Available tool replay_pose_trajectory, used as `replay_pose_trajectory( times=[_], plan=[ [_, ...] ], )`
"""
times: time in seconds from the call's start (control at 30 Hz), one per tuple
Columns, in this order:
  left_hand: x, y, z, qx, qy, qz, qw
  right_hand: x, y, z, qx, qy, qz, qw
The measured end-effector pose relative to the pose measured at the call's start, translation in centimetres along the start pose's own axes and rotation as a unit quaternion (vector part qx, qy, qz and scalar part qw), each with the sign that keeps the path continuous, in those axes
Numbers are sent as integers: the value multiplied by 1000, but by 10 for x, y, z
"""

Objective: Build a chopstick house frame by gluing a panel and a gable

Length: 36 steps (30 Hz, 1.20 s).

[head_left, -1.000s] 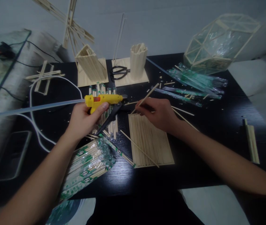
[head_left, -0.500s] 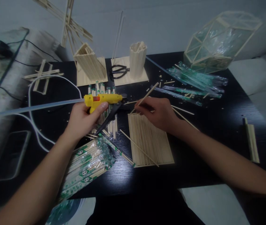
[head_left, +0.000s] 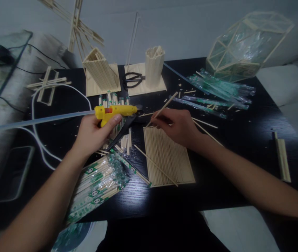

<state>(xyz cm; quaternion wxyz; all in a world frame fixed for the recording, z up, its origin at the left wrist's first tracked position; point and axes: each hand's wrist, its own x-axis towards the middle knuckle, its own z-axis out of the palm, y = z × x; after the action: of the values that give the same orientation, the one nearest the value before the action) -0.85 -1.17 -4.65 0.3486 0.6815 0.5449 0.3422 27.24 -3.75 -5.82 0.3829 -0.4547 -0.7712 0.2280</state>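
Note:
My left hand [head_left: 92, 134] is closed round a yellow glue gun [head_left: 114, 112] with a long clear glue stick [head_left: 38, 120] sticking out behind it. Its nozzle points right, toward the tip of a thin bamboo stick [head_left: 164, 105] pinched in my right hand [head_left: 176, 127]. Below my right hand lies a flat panel of glued bamboo sticks [head_left: 168, 161] on the black table [head_left: 243, 140]. One loose stick [head_left: 155, 166] lies slantwise across that panel.
Wrapped chopstick packs [head_left: 96, 187] lie at the front left, empty wrappers [head_left: 217, 91] at the back right. Black scissors [head_left: 133, 79], a stick cup [head_left: 154, 66], a slanted stick box [head_left: 100, 71] and a faceted stick frame [head_left: 246, 45] stand behind. A white cable [head_left: 37, 133] loops at left.

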Motion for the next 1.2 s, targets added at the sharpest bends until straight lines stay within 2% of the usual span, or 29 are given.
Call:
replay_pose_trajectory(
  times=[1.2],
  plan=[
    [0, 4, -1, 9, -6, -15, 1000, 0, -1, 0, 8, -2, 6, 1000]
  ],
)
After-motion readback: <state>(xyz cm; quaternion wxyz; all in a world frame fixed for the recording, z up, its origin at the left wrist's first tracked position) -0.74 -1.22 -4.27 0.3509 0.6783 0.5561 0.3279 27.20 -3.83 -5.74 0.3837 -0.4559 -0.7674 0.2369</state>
